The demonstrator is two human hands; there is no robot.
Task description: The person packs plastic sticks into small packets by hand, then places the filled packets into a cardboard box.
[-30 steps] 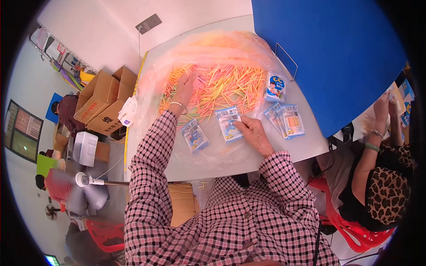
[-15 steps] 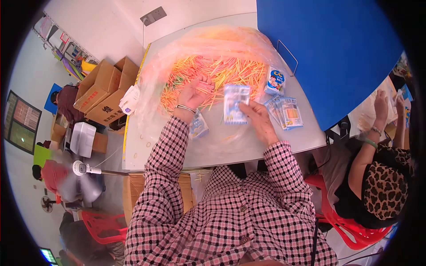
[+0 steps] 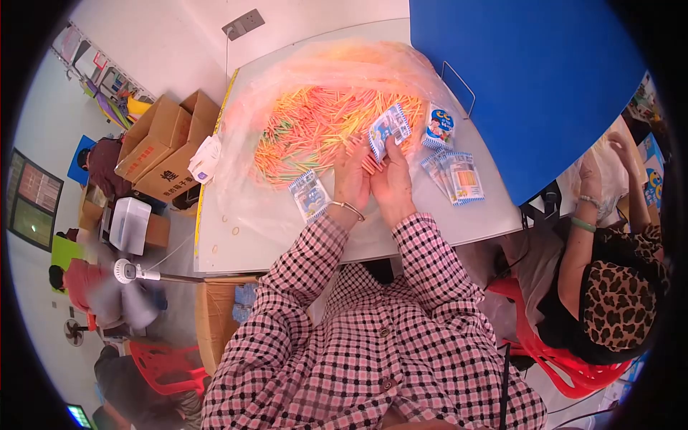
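Observation:
My left hand is closed around a small bunch of thin pink sticks. Pressed up beside it, my right hand pinches a blue-and-white printed plastic packet, which is tilted over the sticks' upper ends. Whether the sticks are inside the packet I cannot tell. Beyond both hands lies a wide heap of pink, yellow, orange and green sticks on a clear plastic bag. A similar packet rests left of my left wrist. Several more lie at the right, among them one showing sticks inside.
A blue panel with a wire handle borders the table on the right. Past it sits a co-worker on a red chair. To the left are cardboard boxes and a small fan near the table edge.
My hands have come together: the left moved right with its sticks, and the right brought the packet, now tilted, against them. The packet on the table at left is now fully exposed.

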